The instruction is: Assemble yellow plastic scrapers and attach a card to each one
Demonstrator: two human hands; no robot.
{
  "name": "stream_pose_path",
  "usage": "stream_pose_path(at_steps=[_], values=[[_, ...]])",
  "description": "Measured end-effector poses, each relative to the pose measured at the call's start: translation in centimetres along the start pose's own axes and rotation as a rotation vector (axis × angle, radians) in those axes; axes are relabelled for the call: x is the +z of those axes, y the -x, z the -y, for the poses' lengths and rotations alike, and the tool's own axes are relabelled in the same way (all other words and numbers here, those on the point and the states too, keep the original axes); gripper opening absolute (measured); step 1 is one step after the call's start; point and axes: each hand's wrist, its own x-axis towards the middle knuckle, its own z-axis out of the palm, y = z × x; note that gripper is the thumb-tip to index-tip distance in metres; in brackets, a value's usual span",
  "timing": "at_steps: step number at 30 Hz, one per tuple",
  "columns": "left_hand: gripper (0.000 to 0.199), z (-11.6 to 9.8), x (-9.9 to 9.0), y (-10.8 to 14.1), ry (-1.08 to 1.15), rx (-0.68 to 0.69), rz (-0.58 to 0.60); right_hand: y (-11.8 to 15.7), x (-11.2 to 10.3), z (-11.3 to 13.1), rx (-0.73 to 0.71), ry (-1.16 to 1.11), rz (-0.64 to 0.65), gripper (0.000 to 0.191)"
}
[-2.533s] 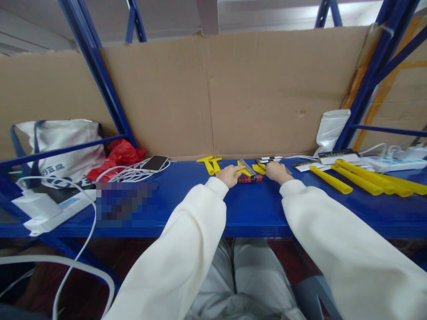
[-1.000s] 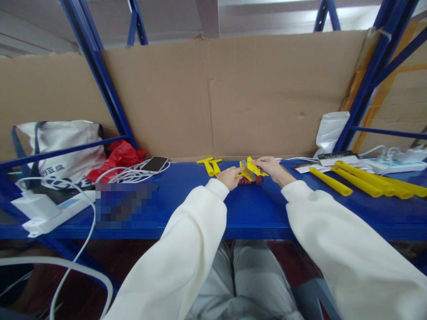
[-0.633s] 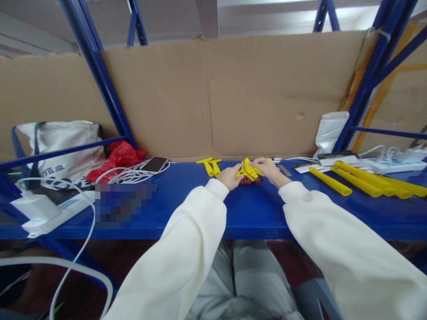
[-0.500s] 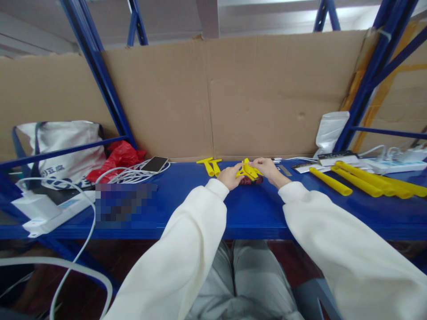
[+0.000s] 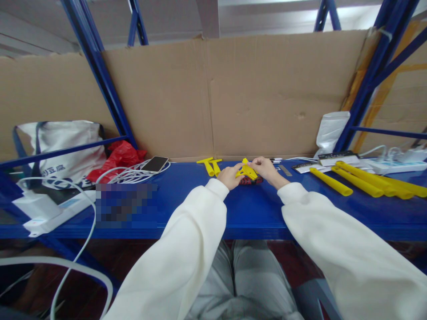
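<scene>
Smooth yellow plastic on the handheld piece (image 5: pixel 247 172) and tapered tubes (image 5: pixel 331 181), glossy blue tabletop (image 5: pixel 253 209), matt brown cardboard panel (image 5: pixel 160 98), shiny crinkled plastic of the red bag (image 5: pixel 116 161), canvas-like cloth tote (image 5: pixel 73 132), glassy dark phone (image 5: pixel 155 164), what looks to me like dull metal on the grey strip (image 5: pixel 284 170), soft matt cloth sleeves (image 5: pixel 191 231)

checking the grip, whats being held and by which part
A yellow tool: the left hand grips its left end, the right hand its upper right side.
</scene>
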Motion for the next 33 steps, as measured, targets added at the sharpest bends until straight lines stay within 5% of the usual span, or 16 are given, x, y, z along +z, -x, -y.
stream_pose_path(at_steps=[7,12,20,25,33], values=[[0.040,0.3,0.2,-0.1,0.066,0.049,-0.041,-1.1,0.3,-1.5,-0.091,0.089,-0.171,0.027],[0.037,1.0,0.8,-0.6,0.142,0.054,-0.083,-1.8,-1.9,-2.3,-0.014,0.188,-0.234,0.013],[0.038,1.5,1.0,-0.8,0.178,0.031,-0.076,-0.6,-6.9,-4.0,0.310,0.917,0.078,0.042],[0.037,1.2,0.7,-0.6,0.154,0.030,-0.060,-0.4,-7.0,-4.4,0.343,0.984,0.188,0.049],[0.036,1.1,0.7,-0.5,0.152,0.038,-0.041,-0.5,-6.6,-5.1,0.286,1.023,0.195,0.045]])
